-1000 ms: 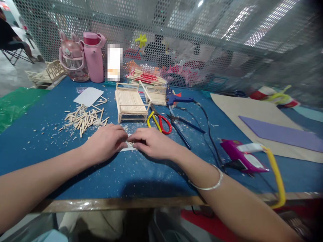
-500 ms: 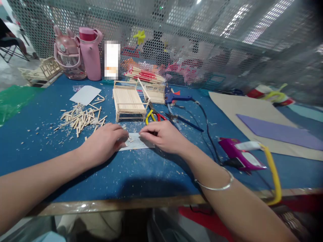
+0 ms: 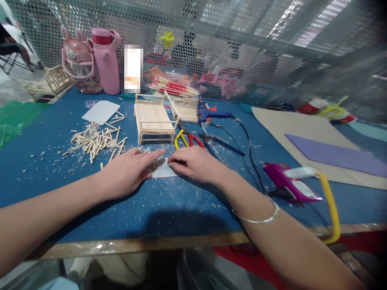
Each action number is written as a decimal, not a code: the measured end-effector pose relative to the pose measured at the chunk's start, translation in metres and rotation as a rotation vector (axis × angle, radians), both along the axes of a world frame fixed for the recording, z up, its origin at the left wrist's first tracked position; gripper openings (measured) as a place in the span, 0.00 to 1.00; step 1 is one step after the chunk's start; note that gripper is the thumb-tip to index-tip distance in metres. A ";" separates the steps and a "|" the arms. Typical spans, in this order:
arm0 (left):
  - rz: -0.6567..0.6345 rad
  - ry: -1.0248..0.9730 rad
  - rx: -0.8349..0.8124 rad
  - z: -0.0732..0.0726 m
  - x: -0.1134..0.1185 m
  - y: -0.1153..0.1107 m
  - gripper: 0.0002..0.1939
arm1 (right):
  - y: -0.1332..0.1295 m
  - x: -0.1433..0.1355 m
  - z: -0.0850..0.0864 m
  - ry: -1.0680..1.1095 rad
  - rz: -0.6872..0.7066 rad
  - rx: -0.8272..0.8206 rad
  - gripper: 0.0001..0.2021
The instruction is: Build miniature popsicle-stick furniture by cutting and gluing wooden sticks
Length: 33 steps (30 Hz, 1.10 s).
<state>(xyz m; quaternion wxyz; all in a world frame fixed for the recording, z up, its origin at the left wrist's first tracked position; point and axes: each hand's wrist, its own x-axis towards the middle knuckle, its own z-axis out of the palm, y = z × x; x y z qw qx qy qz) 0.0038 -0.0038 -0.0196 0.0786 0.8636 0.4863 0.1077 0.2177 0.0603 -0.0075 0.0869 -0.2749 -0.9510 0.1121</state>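
Note:
A small white sheet of paper lies on the blue tabletop between my hands, dotted with wood crumbs. My left hand rests at its left edge, index finger stretched out across it and thumb apart below; small bits of wood show near the fingertips. At the paper's right side my right hand is closed, thumb and index pressed together; whatever they pinch is too small or hidden to name. Just beyond stands a miniature bed-like frame built of thin wooden sticks, apart from both hands.
Cut stick pieces lie heaped at left beside a white card. Pliers and a blue glue gun sit beyond my right hand. A purple device, a purple foam sheet and two pink bottles stand about.
My left hand has shifted slightly right over the paper, and its index finger is now stretched out. My right hand keeps its pinch in nearly the same place.

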 end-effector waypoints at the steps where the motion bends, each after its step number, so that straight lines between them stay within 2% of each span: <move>1: 0.008 0.014 -0.015 0.001 0.001 0.000 0.29 | 0.000 -0.001 -0.002 0.012 0.000 0.014 0.09; 7: 0.042 0.039 -0.085 0.007 0.002 0.003 0.32 | -0.001 -0.009 -0.012 0.060 0.000 0.163 0.10; 13: 0.028 0.028 -0.083 0.006 0.003 0.005 0.31 | -0.007 -0.011 -0.012 0.058 -0.037 0.332 0.11; 18: -0.003 0.035 -0.069 0.005 0.004 0.005 0.30 | -0.010 -0.013 -0.011 0.050 -0.040 0.303 0.10; 33: 0.017 0.064 -0.074 0.007 0.005 0.005 0.31 | -0.009 -0.016 -0.014 0.062 -0.092 0.295 0.11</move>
